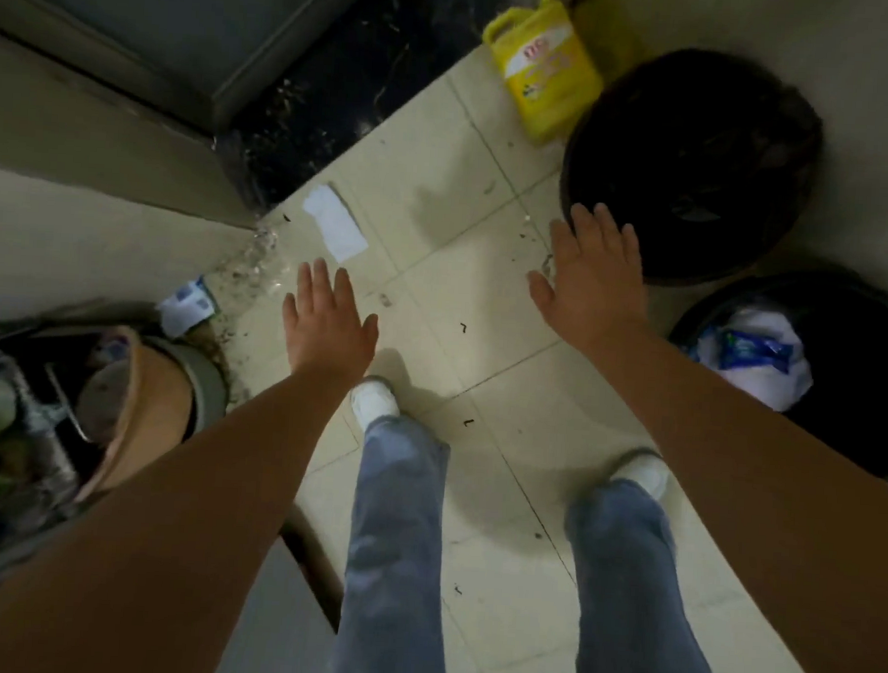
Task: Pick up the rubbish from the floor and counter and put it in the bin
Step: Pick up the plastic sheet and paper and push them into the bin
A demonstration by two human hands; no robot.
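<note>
While both our left hand (327, 325) and right hand (591, 277) hover spread and empty, the white paper (334, 222) lies flat on the floor (485, 297) just ahead; we should pinch an edge, then carry it to what seems the bin (811, 355).

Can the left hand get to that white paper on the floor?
Probably yes. The left hand is open and empty, and the flat white rectangular paper lies just beyond its fingertips on the pale tiled floor, with nothing between them. It would likely need to reach lower first.
</note>
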